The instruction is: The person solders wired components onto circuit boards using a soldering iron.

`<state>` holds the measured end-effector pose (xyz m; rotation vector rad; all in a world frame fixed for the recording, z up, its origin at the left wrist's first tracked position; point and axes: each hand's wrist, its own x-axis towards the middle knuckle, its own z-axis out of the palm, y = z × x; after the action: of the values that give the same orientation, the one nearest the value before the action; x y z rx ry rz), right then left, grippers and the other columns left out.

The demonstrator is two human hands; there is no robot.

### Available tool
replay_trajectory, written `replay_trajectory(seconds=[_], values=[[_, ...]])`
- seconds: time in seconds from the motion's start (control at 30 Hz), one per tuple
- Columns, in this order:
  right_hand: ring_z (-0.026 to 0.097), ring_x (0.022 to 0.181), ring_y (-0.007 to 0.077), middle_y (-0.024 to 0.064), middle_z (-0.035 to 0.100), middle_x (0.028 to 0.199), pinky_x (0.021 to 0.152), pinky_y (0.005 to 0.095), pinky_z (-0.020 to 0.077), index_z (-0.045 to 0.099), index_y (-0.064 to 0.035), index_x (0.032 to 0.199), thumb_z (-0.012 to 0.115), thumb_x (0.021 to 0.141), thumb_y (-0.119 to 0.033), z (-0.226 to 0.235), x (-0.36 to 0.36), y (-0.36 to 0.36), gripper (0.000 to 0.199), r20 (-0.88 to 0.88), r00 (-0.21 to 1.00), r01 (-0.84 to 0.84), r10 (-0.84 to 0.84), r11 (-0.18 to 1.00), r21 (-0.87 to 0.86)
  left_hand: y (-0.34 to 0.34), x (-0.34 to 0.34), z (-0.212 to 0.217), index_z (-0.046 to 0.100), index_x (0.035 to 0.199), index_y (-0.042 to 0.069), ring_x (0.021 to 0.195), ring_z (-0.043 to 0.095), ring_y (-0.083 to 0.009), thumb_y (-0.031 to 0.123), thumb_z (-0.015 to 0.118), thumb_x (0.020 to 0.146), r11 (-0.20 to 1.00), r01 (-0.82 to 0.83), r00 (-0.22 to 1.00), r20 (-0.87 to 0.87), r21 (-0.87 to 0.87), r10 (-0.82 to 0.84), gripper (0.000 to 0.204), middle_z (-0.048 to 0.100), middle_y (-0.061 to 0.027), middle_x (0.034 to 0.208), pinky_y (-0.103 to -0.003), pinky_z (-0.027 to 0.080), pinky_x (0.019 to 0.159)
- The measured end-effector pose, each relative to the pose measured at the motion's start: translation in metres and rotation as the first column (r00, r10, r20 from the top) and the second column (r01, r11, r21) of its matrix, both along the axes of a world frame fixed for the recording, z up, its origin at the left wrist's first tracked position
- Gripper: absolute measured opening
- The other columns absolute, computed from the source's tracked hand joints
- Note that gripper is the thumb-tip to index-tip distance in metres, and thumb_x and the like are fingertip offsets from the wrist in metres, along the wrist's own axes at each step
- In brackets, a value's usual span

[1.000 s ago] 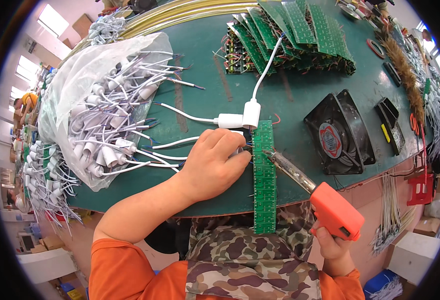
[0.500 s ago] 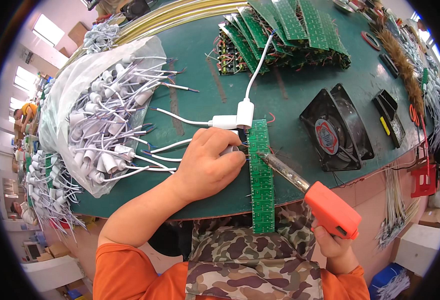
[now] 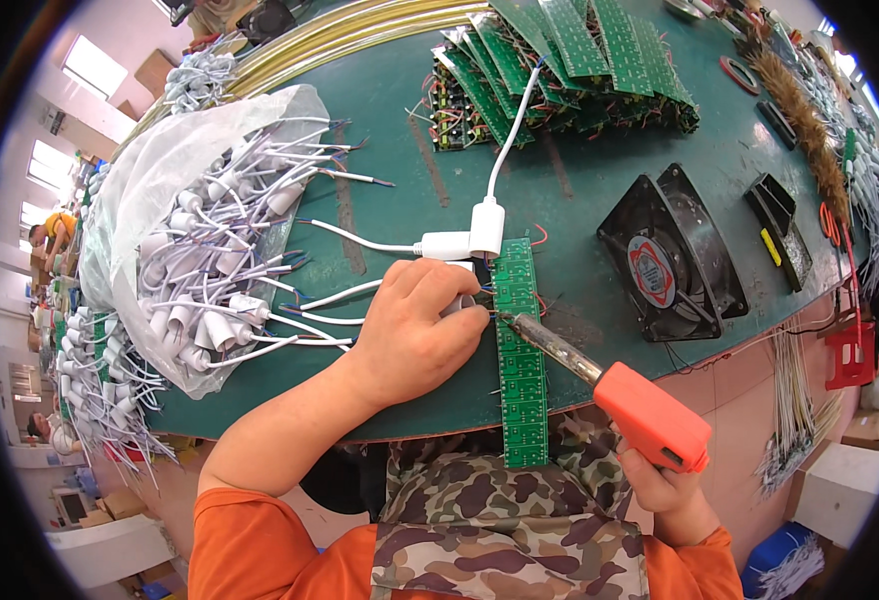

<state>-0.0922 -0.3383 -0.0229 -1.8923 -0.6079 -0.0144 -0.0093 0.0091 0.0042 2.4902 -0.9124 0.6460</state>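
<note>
A long green circuit board (image 3: pixel 523 385) lies lengthwise toward me, its near end sticking out past the table edge. My left hand (image 3: pixel 422 325) is closed at its left side, pinching a white plastic cap with wires (image 3: pixel 466 302), mostly hidden by my fingers. My right hand (image 3: pixel 663 488) grips a soldering gun (image 3: pixel 652 415) with an orange handle. Its dark metal tip touches or nearly touches the board's left edge, right beside my left fingertips. Beyond my left hand, another white cap (image 3: pixel 487 228) stands at the board's far end, next to one lying sideways (image 3: pixel 447 245).
At left, an open plastic bag (image 3: pixel 125 225) spills many white wired caps (image 3: pixel 225 235) across the green table (image 3: pixel 400 110). Stacked circuit boards (image 3: pixel 570 60) sit at the back. A black fan (image 3: pixel 660 262) and a black holder (image 3: pixel 780 235) stand to the right.
The soldering gun has shifted a little left, its tip going from the middle of the board to the left edge by my fingers. My left hand stays almost still.
</note>
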Motion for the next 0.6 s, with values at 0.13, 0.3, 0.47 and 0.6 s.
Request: replay_trajectory(seconds=[0.13, 0.3, 0.47, 0.6], values=[[0.069, 0.083, 0.0307, 0.0167, 0.069, 0.113, 0.072, 0.0386, 0.0550, 0.062, 0.0032, 0.128, 0.079, 0.080, -0.012, 0.0004, -0.0008, 0.0007, 0.053, 0.000, 1.000, 0.000, 0.000, 1.000, -0.011, -0.0002, -0.0001, 0.0010, 0.068, 0.090, 0.011, 0.092, 0.061, -0.0290, 0.005, 0.081, 0.065, 1.000, 0.004, 1.000, -0.003, 0.001, -0.004, 0.028, 0.061, -0.0078, 0.105, -0.042, 0.047, 0.079], [0.069, 0.083, 0.0307, 0.0173, 0.068, 0.114, 0.071, 0.0380, 0.0550, 0.062, 0.0033, 0.128, 0.078, 0.081, -0.012, -0.0001, 0.0013, 0.0002, 0.052, 0.025, 0.999, -0.020, 0.020, 1.000, -0.020, -0.0002, -0.0003, 0.0008, 0.068, 0.090, 0.011, 0.092, 0.061, -0.0289, 0.005, 0.080, 0.065, 1.000, 0.003, 1.000, 0.001, 0.012, -0.003, 0.028, 0.061, -0.0077, 0.105, -0.042, 0.047, 0.079], [0.069, 0.082, 0.0304, 0.0176, 0.068, 0.115, 0.070, 0.0381, 0.0549, 0.062, 0.0030, 0.127, 0.078, 0.081, -0.012, -0.0005, 0.0027, 0.0009, 0.051, 0.075, 0.997, -0.023, 0.025, 0.999, -0.028, -0.0010, -0.0001, 0.0013, 0.068, 0.089, 0.011, 0.092, 0.060, -0.0289, 0.005, 0.079, 0.065, 1.000, 0.003, 1.000, 0.009, 0.019, -0.003, 0.027, 0.061, -0.0075, 0.105, -0.042, 0.047, 0.078], [0.067, 0.078, 0.0291, 0.0142, 0.069, 0.106, 0.068, 0.0372, 0.0533, 0.064, 0.0016, 0.122, 0.076, 0.079, -0.010, 0.0047, -0.0001, 0.0035, 0.047, -0.036, 0.999, 0.009, -0.008, 1.000, 0.021, -0.0005, -0.0001, 0.0004, 0.067, 0.089, 0.011, 0.091, 0.060, -0.0287, 0.005, 0.079, 0.066, 1.000, 0.005, 1.000, 0.009, 0.022, -0.006, 0.027, 0.061, -0.0075, 0.105, -0.042, 0.047, 0.078]])
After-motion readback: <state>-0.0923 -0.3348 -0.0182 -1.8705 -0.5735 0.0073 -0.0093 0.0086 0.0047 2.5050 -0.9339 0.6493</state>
